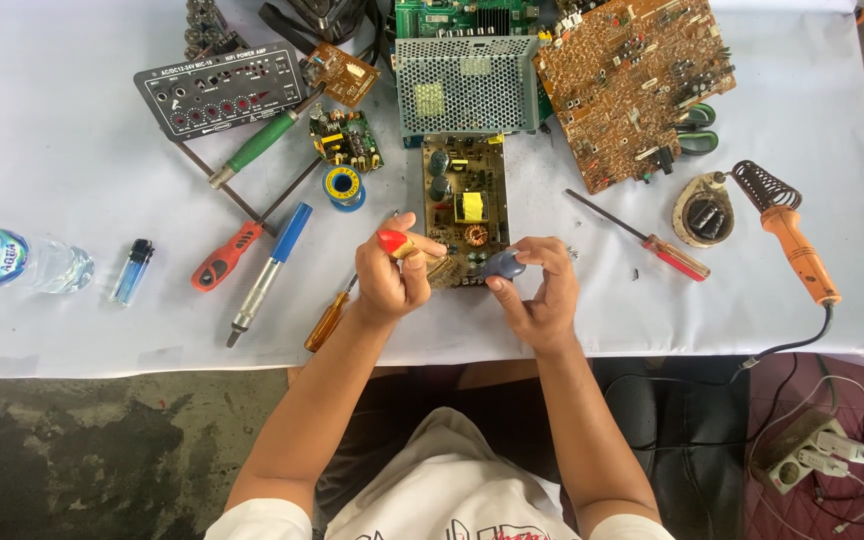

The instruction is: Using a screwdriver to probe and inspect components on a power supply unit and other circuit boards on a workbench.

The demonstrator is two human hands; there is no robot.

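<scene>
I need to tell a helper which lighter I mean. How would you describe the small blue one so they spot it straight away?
Start at the white-covered table and go to its left edge, where a clear water bottle lies on its side. Just right of the bottle lies the lighter, left of the orange-handled screwdriver. It is the only short, see-through blue thing with a dark cap; the nearby tools are long and thin.

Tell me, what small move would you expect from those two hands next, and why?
Probably brushing: the left hand holds a red-handled brush with its bristles at the near edge of the open power supply board, while the right hand pinches a small dark blue object beside it.
</scene>
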